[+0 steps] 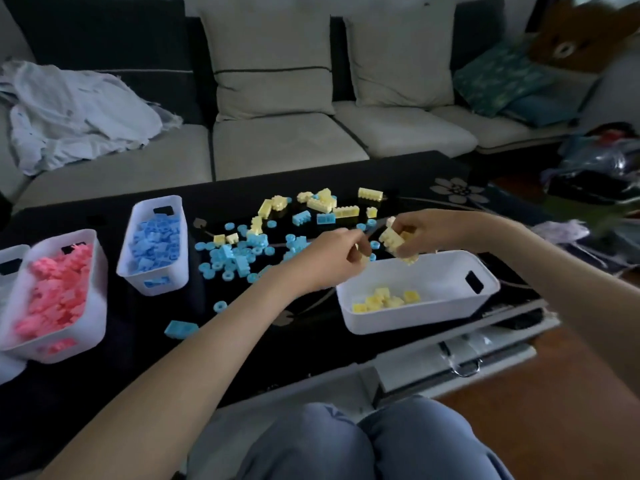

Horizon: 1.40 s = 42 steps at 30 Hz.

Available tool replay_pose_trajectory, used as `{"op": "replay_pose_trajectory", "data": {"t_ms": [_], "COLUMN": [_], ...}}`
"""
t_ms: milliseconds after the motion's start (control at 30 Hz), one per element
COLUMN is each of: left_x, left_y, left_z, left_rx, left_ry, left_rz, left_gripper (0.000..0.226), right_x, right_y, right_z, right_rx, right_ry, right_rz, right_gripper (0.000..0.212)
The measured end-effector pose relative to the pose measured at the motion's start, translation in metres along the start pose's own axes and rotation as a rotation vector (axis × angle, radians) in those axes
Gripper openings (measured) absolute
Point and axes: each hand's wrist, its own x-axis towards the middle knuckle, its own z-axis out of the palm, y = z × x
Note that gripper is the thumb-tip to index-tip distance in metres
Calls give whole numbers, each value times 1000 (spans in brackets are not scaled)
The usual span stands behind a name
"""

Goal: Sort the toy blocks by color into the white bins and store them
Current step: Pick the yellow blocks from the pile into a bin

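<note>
My right hand (420, 235) grips a clump of yellow blocks (394, 242) just above the far rim of the white bin (446, 313), which holds a few yellow blocks (386, 301). My left hand (332, 259) hovers beside it with fingers curled, pinching a small yellow piece (364, 257) at its tips. Loose blue blocks (239, 254) and yellow blocks (325, 202) lie scattered on the black table. A white bin of blue blocks (156, 245) and a white bin of pink blocks (57, 294) stand on the left.
The black glass table (242, 334) has a flower pattern. A corner of another white bin (10, 261) shows at the far left. Behind the table is a sofa (287, 140) with cushions and a crumpled cloth (69, 112). My knees (346, 441) are below.
</note>
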Motion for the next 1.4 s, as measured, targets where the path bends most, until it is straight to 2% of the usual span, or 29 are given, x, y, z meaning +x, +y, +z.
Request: {"op": "replay_pose_trajectory", "data": {"t_ms": [133, 267, 500, 633, 767, 867, 933, 1000, 1200, 1333, 1400], "left_x": [4, 8, 9, 13, 14, 16, 20, 23, 54, 88, 102], "left_y": [17, 27, 33, 29, 20, 4, -11, -25, -62, -69, -66], "left_z": [12, 17, 25, 24, 11, -2, -10, -16, -24, -17, -12], "left_rx": [116, 125, 177, 207, 161, 112, 80, 64, 128, 150, 144], "left_ry": [-50, -76, -156, -197, -62, 64, 120, 154, 185, 127, 37], "left_rz": [18, 9, -2, -16, -7, -58, -120, -173, -277, -227, -184], "left_gripper": [19, 22, 26, 31, 25, 28, 29, 29, 27, 28, 27], "right_x": [-17, -19, -20, -19, -17, -3, 15, 32, 102, 143, 158], "right_y": [19, 30, 38, 36, 26, 23, 24, 30, 44, 59, 67], "right_z": [11, 17, 17, 17, 10, 1, -6, -10, -13, -7, -4], "right_rx": [-90, -198, -110, -100, -65, 42, 17, -6, -105, -210, -244], "right_ry": [-37, -9, -21, -19, -40, 73, 179, 232, 222, 162, 132], "right_rz": [29, 32, -32, -69, -100, -138, -136, -91, 88, 143, 163], "right_gripper": [31, 31, 24, 29, 30, 22, 23, 31, 58, 59, 53]}}
